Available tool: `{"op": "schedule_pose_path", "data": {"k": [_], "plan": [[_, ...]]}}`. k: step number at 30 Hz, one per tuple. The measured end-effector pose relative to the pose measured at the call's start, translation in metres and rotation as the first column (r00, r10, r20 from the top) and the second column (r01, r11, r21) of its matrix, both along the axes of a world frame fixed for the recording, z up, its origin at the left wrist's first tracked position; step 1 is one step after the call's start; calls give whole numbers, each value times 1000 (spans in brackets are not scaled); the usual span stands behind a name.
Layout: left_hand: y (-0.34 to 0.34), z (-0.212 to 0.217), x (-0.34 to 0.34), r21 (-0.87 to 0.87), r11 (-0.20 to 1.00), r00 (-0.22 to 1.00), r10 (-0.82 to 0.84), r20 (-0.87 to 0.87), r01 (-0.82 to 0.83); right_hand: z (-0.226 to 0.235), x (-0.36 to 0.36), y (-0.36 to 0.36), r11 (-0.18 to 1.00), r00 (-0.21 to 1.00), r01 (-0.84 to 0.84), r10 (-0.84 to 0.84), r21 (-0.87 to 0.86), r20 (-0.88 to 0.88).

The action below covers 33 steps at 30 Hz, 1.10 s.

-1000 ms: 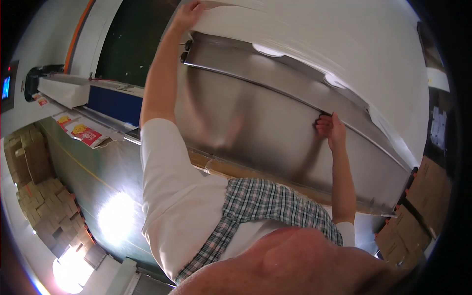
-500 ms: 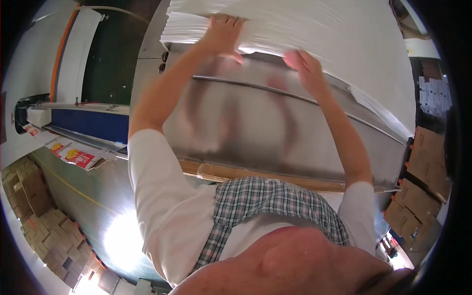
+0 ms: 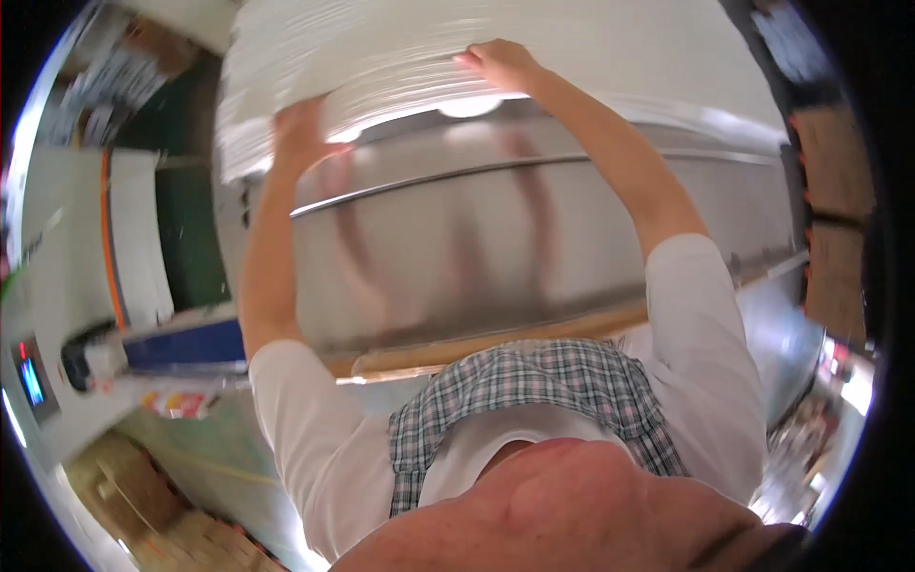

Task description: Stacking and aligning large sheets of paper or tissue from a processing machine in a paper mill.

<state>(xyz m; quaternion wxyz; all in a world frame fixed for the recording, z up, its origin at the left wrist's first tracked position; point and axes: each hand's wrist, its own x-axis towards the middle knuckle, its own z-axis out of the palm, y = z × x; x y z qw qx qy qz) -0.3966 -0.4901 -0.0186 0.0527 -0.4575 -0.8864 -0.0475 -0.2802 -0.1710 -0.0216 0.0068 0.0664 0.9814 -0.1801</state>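
Note:
A thick stack of thin white sheets (image 3: pixel 381 43) with rippled layered edges lies at the far side of a shiny metal worktop. My left hand (image 3: pixel 301 138) rests at the stack's near left edge, its thumb stretched out to the right and its fingertips blurred against the white layers. Farther right and higher on the stack, my right hand (image 3: pixel 503 67) has its fingers and thumb pinched together on the edge of a white sheet (image 3: pixel 410 69). Both forearms reach over the metal worktop (image 3: pixel 438 272), which mirrors them.
A raised metal edge (image 3: pixel 448 174) crosses the worktop. A brown strip (image 3: pixel 496 336) runs along its near side, close to my checked apron (image 3: pixel 534 381). On the left stand a blue panel (image 3: pixel 186 348) and a white machine; cardboard boxes (image 3: pixel 834 162) are stacked at the right.
My right hand has moved up and left onto the stack and pinches a sheet edge. My left hand appears farther left and lower. The whole view has turned and shifted.

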Motion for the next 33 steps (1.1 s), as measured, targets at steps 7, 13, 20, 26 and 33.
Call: {"op": "schedule_pose_path", "data": {"k": [7, 13, 20, 26, 33], "plan": [[31, 21, 6, -473, 841, 952, 305, 11, -263, 1, 101, 146, 985, 993, 34, -53, 170, 110], [20, -17, -17, -506, 783, 897, 441, 42, -361, 45, 201, 290, 958, 931, -106, 2, 265, 366], [2, -25, -27, -536, 686, 804, 594, 22, -492, 7, 322, 533, 870, 675, -10, -358, 493, 645], [-9, -41, -38, -338, 867, 915, 402, 41, -366, -36, 443, 673, 756, 924, 176, -347, 631, 158], [-11, -39, -24, -130, 917, 910, 340, -238, -377, -11, 461, 715, 559, 962, 154, -272, 815, 4]]}}
